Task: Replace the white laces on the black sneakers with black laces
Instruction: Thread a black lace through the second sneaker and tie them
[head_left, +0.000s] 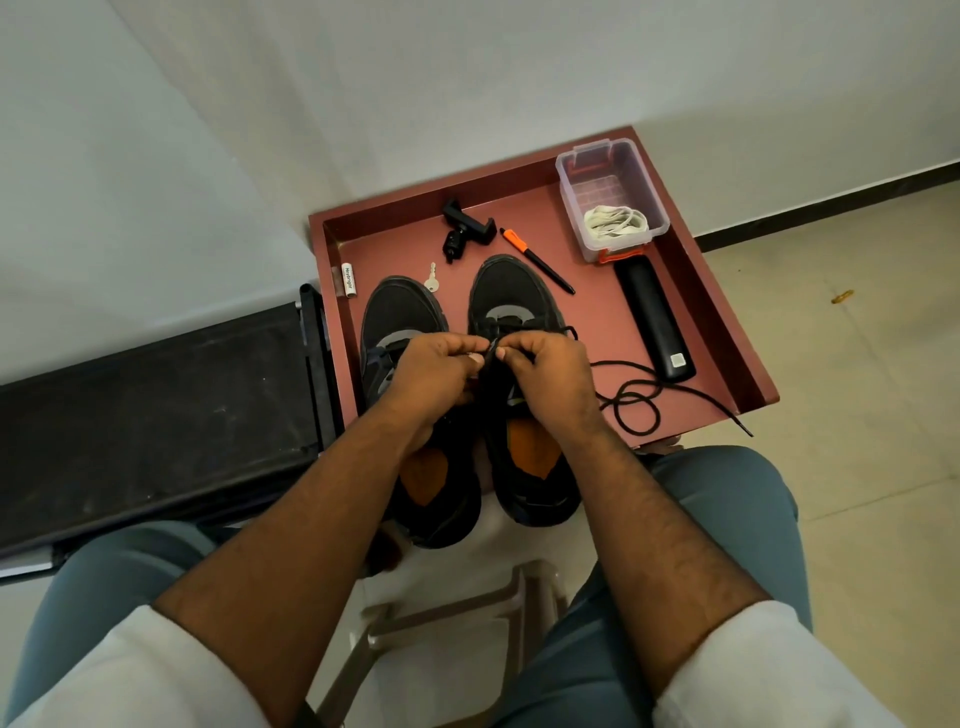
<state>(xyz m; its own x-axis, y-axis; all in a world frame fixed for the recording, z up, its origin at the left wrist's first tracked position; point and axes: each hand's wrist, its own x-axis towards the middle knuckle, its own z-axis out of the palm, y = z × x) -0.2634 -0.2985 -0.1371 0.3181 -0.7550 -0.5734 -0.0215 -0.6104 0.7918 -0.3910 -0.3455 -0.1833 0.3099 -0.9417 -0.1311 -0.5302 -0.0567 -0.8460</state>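
Note:
Two black sneakers stand side by side on a reddish-brown tray table (587, 322), toes pointing away from me. My left hand (436, 371) and my right hand (545, 371) meet over the lacing of the right sneaker (511, 291), and both pinch the black lace at its eyelets. The free length of that black lace (636, 400) loops across the table to the right, with its tip hanging past the near edge. My left wrist covers part of the left sneaker (400, 306). The white laces (615, 221) lie bundled in a clear plastic box (608, 176) at the back right.
On the table lie a black phone clamp (467, 226), an orange-capped pen (537, 261), a small key (431, 278), a white battery (349, 279) and a long black device (655, 317). A black bench (156, 415) stands to the left. A plastic stool (457, 618) is between my knees.

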